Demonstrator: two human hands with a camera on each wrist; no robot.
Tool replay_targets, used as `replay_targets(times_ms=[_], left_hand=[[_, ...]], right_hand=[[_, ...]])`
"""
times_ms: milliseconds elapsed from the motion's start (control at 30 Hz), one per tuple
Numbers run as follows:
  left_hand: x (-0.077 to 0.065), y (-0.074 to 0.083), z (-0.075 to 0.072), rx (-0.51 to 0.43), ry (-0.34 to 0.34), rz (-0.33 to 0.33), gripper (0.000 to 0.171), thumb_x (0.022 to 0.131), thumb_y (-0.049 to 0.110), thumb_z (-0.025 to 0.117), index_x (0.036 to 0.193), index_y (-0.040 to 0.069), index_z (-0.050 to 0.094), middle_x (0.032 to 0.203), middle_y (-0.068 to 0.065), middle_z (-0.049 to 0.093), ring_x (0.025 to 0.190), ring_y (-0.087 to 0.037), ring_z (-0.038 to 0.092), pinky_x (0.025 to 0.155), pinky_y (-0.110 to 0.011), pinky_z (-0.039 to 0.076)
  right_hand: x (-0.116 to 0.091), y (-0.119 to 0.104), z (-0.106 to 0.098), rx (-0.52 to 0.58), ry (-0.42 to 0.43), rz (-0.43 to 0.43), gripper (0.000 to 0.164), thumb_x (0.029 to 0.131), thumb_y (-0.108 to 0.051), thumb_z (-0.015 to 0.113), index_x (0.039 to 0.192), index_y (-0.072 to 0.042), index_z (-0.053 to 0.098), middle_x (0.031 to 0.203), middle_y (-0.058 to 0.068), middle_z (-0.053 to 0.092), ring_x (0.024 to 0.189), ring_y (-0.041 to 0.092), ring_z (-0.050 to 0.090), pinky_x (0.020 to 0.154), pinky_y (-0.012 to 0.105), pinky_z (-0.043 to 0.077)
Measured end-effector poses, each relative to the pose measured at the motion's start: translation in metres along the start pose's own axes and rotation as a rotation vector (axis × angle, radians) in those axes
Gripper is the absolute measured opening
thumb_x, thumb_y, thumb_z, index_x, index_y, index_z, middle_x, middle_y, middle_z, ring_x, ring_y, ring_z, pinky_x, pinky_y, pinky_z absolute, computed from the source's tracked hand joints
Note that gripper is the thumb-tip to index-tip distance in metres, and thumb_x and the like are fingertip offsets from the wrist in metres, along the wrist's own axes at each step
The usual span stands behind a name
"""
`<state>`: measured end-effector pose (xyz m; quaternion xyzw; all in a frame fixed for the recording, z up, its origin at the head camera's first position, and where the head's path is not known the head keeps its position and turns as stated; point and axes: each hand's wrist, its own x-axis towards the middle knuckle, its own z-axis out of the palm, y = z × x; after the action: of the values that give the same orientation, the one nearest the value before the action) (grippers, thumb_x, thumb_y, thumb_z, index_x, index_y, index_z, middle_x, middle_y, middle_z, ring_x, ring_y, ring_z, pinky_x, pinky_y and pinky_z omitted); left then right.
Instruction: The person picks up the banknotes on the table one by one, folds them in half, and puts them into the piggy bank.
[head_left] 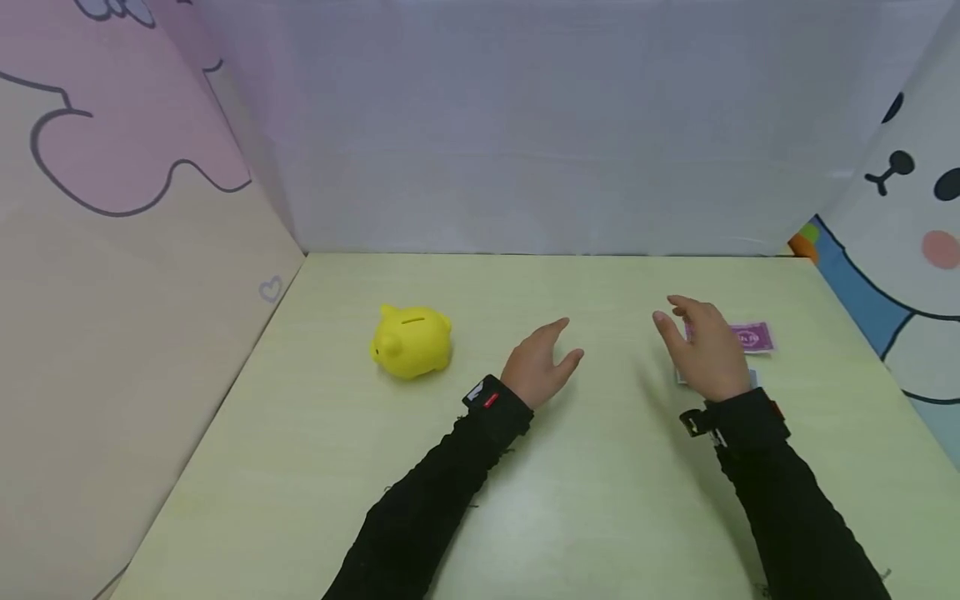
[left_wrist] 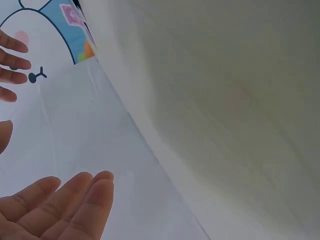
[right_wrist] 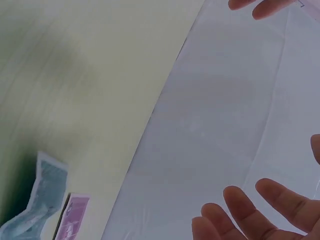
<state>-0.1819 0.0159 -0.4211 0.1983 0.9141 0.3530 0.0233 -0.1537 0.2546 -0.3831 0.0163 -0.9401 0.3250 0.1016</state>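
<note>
A yellow piggy bank [head_left: 412, 343], with a slot on its back, stands on the table at the left. To its right my left hand [head_left: 538, 365] is held over the table, fingers extended and thumb apart, holding nothing. My right hand [head_left: 705, 350] hovers farther right with thumb and fingers spread and nothing between them. Beneath and beside it lie a purple play banknote [head_left: 752, 337] and a bluish one, both partly hidden by the hand in the head view. In the right wrist view the bluish banknote [right_wrist: 50, 187] looks bent, close to the purple one.
The pale table [head_left: 585, 517] meets a white back wall [head_left: 555, 133] at its far edge. A side panel with pink and cream drawings [head_left: 135, 142] stands on the left. Another panel, with a cartoon animal face [head_left: 892, 208], borders the right side.
</note>
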Motion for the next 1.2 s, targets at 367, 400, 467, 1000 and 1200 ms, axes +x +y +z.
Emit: replay_targets(times_ms=[367, 400, 467, 1000, 1200], left_hand=[[0.003, 0.025, 0.015, -0.154, -0.095, 0.028, 0.046, 0.100, 0.027, 0.058, 0.142, 0.009, 0.051, 0.136, -0.008, 0.061, 0.119, -0.023, 0.062, 0.094, -0.026, 0.052], [0.003, 0.028, 0.018, -0.150, -0.102, 0.032, 0.046, 0.100, 0.027, 0.058, 0.141, 0.010, 0.052, 0.136, -0.006, 0.061, 0.119, -0.021, 0.062, 0.094, -0.024, 0.052], [0.005, 0.034, 0.022, -0.135, -0.114, 0.042, 0.044, 0.100, 0.027, 0.058, 0.140, 0.011, 0.053, 0.135, -0.004, 0.062, 0.118, -0.019, 0.063, 0.093, -0.022, 0.051], [0.015, 0.062, 0.059, -0.097, -0.175, 0.047, 0.042, 0.100, 0.032, 0.056, 0.137, 0.012, 0.058, 0.134, 0.000, 0.063, 0.113, -0.013, 0.064, 0.092, -0.016, 0.049], [0.017, 0.073, 0.064, -0.066, -0.186, 0.016, 0.045, 0.100, 0.035, 0.055, 0.139, 0.013, 0.055, 0.138, 0.001, 0.060, 0.129, -0.012, 0.055, 0.105, -0.018, 0.043]], right_hand=[[-0.016, 0.035, -0.023, -0.029, 0.012, 0.127, 0.057, 0.105, -0.033, 0.044, 0.144, 0.007, 0.039, 0.127, 0.034, 0.052, 0.111, 0.050, 0.051, 0.092, 0.066, 0.045], [-0.017, 0.039, -0.023, -0.036, 0.013, 0.140, 0.056, 0.105, -0.033, 0.044, 0.144, 0.007, 0.039, 0.128, 0.034, 0.051, 0.112, 0.050, 0.051, 0.092, 0.066, 0.044], [-0.019, 0.046, -0.025, -0.050, 0.020, 0.161, 0.054, 0.105, -0.031, 0.043, 0.143, 0.007, 0.040, 0.128, 0.034, 0.051, 0.112, 0.050, 0.050, 0.091, 0.065, 0.044], [-0.033, 0.100, -0.042, -0.029, -0.033, 0.377, 0.057, 0.105, -0.030, 0.038, 0.144, 0.011, 0.036, 0.134, 0.040, 0.044, 0.120, 0.055, 0.044, 0.089, 0.064, 0.044], [-0.034, 0.112, -0.044, -0.042, -0.130, 0.373, 0.063, 0.105, -0.036, 0.038, 0.143, 0.014, 0.034, 0.131, 0.043, 0.043, 0.113, 0.056, 0.046, 0.082, 0.060, 0.046]])
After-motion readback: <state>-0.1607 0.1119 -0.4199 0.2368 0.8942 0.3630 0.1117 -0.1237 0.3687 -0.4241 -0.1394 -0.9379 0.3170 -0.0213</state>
